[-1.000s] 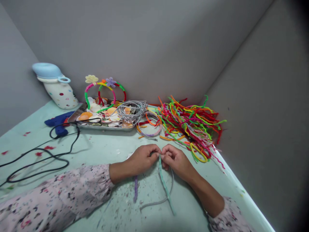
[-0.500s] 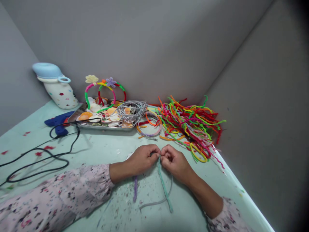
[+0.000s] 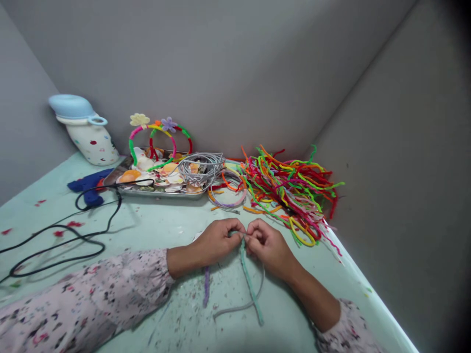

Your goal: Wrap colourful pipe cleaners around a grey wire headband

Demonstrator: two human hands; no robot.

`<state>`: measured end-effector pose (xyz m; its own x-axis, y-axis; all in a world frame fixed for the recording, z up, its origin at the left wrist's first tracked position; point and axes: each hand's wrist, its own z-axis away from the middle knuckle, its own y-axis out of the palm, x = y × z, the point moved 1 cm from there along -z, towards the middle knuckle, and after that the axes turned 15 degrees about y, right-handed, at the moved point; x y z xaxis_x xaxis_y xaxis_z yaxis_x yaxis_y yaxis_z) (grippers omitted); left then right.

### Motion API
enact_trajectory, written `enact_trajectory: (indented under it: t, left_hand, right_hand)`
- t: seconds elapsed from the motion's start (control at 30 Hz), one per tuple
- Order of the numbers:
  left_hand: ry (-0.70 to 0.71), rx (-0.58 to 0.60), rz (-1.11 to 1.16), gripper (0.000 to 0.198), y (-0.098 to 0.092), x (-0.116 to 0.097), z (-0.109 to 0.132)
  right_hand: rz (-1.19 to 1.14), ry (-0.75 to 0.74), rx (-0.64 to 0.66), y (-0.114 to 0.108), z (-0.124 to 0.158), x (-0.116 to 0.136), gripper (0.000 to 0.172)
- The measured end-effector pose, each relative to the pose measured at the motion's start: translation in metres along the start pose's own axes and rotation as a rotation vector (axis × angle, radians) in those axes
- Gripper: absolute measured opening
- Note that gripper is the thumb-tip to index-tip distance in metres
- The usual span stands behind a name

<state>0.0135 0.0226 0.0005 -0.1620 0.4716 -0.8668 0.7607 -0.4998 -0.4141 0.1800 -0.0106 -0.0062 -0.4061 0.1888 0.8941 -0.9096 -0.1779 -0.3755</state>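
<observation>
My left hand (image 3: pixel 223 241) and my right hand (image 3: pixel 268 246) meet at the fingertips above the table, both pinched closed. A mint-green pipe cleaner (image 3: pixel 249 283) hangs from the point where they meet, its lower end slanting down to the right. From under my right hand a thin grey wire (image 3: pixel 241 308) curves down and to the left, crossing the pipe cleaner. My fingers cover where the wire and the pipe cleaner come together. Below my left wrist lies a short purple pipe cleaner (image 3: pixel 206 287), partly hidden.
Behind my hands a metal tray (image 3: pixel 162 194) holds shells, grey wire coils (image 3: pixel 202 169) and flower-topped headbands (image 3: pixel 152 128). Right of it is a heap of coloured pipe cleaners (image 3: pixel 290 184). A blue glue gun (image 3: pixel 90 186), its black cable (image 3: pixel 59 251) and a white bottle (image 3: pixel 91 142) are at left.
My right fingers have shifted very slightly at the pinch, with the hand turning a little. The pipe cleaner and wire hang almost as before.
</observation>
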Motion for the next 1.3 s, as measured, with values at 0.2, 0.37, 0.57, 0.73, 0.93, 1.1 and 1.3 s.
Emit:
enact_trajectory:
  t: [0.2,0.37,0.57,0.73,0.93,1.1,1.3]
  left_hand:
    - [-0.005,-0.078,0.166,0.015,-0.003,-0.002,-0.001]
    - [-0.017,-0.122,0.248,0.015,-0.004,-0.004,0.0]
    - [0.004,-0.169,0.307,0.014,-0.002,-0.003,0.0]
    - [0.037,-0.17,0.265,0.013,0.0,-0.002,0.001]
    - [0.011,-0.149,0.256,0.015,-0.001,-0.002,0.002]
    - [-0.029,-0.14,0.266,0.013,-0.002,-0.002,0.002]
    - [-0.05,-0.122,0.285,0.013,0.0,-0.001,0.002]
  right_hand:
    - [-0.367,0.139,0.209,-0.007,-0.005,0.0,0.014]
    - [-0.387,0.12,0.235,-0.011,-0.007,-0.004,0.018]
    - [-0.247,0.095,0.241,-0.008,-0.003,0.005,0.023]
    - [-0.098,0.068,0.131,-0.003,0.0,0.008,0.026]
    - [0.057,-0.037,-0.013,-0.002,-0.001,0.002,0.022]
    - [0.379,-0.313,-0.187,-0.009,-0.001,0.004,0.015]
    - [0.767,-0.569,-0.3,-0.02,-0.002,0.007,0.017]
